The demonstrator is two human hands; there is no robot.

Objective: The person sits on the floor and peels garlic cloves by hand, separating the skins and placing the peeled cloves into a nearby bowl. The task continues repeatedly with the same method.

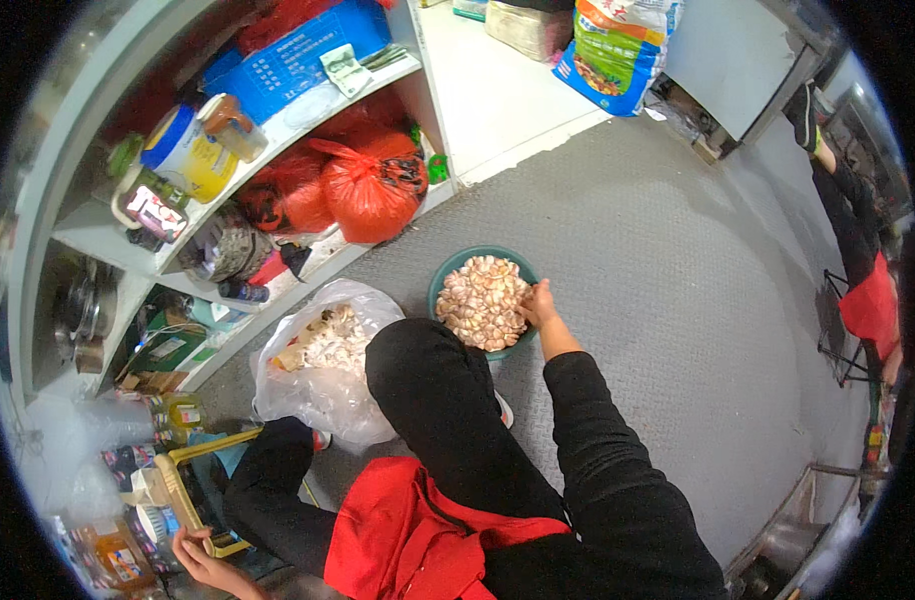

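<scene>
A round green basin (pixel 440 268) full of garlic cloves (pixel 483 300) stands on the floor in front of my knees. My right hand (pixel 542 306) reaches over the basin's right rim, its fingers stretched onto the cloves, and no grip shows. Left of the basin, a clear plastic bag (pixel 363 425) lies opened up, with pale garlic skins (pixel 333 345) inside. Low on the left, my left hand (pixel 206 562) is held with fingers apart beside a yellow frame (pixel 228 548). Nothing shows in that hand.
White shelves (pixel 308 115) at the left hold red plastic bags (pixel 373 190), jars and a blue box (pixel 298 60). Bottles (pixel 113 555) crowd the lower left. A colourful sack (pixel 618 55) stands at the back. At the right edge, another person (pixel 858 240) is partly visible.
</scene>
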